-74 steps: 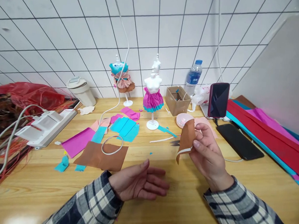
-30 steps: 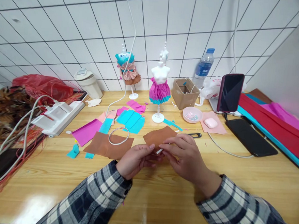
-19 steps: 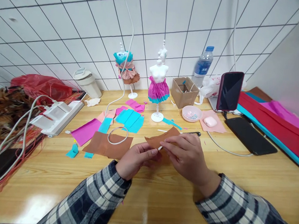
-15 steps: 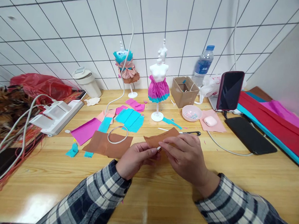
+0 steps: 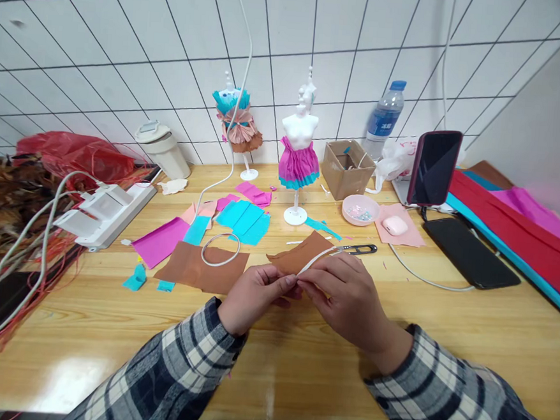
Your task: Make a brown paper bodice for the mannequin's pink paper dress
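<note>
My left hand point(image 5: 254, 300) pinches a piece of brown crepe paper point(image 5: 299, 253) at its near edge, thumb on top. Facing it, my right hand point(image 5: 350, 301) is closed, its thumb and forefinger pinching the lower end of a narrow white strip point(image 5: 315, 258). The strip rises in a curve over the brown paper, and the fingertips of both hands almost meet there. Just beyond my right hand lie black-handled thread snips point(image 5: 362, 248). Left of my hands, a thin white ring, like a tape roll point(image 5: 216, 266), rests on a flat brown sheet point(image 5: 180, 268).
A small white dress form point(image 5: 299, 131) in a magenta and blue skirt stands ahead, a dressed one point(image 5: 238, 124) behind it. Cut blue paper point(image 5: 245, 220), a bead bowl point(image 5: 358, 220), a cardboard box point(image 5: 354, 180), a phone point(image 5: 471, 252) and a power strip point(image 5: 111, 220) surround the work area.
The white strip now shows as a long curve above the brown paper, where only a short end was visible before. My right fingers have shifted slightly down and more of the snips shows.
</note>
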Motion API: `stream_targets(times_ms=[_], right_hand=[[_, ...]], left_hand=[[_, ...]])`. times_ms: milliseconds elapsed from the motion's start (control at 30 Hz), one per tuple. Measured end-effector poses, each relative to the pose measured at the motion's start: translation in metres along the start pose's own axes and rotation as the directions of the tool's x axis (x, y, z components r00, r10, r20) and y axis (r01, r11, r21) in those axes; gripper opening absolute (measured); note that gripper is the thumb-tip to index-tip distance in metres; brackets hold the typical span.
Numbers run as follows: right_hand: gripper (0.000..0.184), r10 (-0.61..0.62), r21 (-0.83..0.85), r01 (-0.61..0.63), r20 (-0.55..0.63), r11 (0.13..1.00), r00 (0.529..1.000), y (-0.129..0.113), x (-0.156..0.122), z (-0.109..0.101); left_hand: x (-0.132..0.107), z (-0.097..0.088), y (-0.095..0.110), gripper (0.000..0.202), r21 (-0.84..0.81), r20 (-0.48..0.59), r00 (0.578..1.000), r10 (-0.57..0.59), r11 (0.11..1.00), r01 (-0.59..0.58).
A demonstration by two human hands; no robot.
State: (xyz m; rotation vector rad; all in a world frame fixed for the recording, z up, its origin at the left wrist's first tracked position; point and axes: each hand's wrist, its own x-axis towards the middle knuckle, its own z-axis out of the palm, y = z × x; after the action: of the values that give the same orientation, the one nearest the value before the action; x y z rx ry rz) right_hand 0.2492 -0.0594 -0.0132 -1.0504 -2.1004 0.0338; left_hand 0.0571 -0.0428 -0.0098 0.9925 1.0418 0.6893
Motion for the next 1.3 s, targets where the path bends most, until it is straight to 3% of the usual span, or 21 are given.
stream_targets(times_ms=[200, 333, 667, 833, 1000, 1300], right_hand=[[0.011, 0.097, 0.120, -0.095, -0.014, 0.988, 0.995, 0.0037, 0.0004, 0.0037], [0.010, 0.128, 0.207, -0.120, -0.025, 0.971, 0.991, 0.0028, 0.0010, 0.0039], [0.011, 0.127, 0.193, -0.123, -0.008, 0.974, 0.992, -0.0029, -0.0006, 0.0023], [0.011, 0.103, 0.138, -0.097, -0.040, 0.986, 0.994, -0.0040, 0.0000, -0.0003], [0.012, 0.086, 0.097, -0.083, -0.028, 0.992, 0.996, -0.0042, -0.0018, -0.0009], [0.013, 0.119, 0.118, -0.116, -0.021, 0.986, 0.993, -0.0054, -0.0021, -0.0001]], left_hand=[[-0.0011, 0.0014, 0.0022, 0.034, 0.110, 0.037, 0.996, 0.087, 0.990, -0.091], [-0.0007, 0.0008, 0.0007, 0.030, 0.161, -0.001, 0.991, 0.135, 0.978, -0.133], [-0.0039, 0.0045, 0.0042, 0.027, 0.240, -0.073, 0.968, 0.241, 0.946, -0.217], [-0.0056, 0.0054, 0.0068, 0.028, 0.214, -0.007, 0.964, 0.267, 0.942, -0.260], [-0.0044, 0.0039, 0.0045, 0.029, 0.296, -0.028, 0.957, 0.289, 0.917, -0.268], [-0.0020, 0.0031, 0.0025, 0.025, 0.277, 0.007, 0.948, 0.318, 0.910, -0.308]])
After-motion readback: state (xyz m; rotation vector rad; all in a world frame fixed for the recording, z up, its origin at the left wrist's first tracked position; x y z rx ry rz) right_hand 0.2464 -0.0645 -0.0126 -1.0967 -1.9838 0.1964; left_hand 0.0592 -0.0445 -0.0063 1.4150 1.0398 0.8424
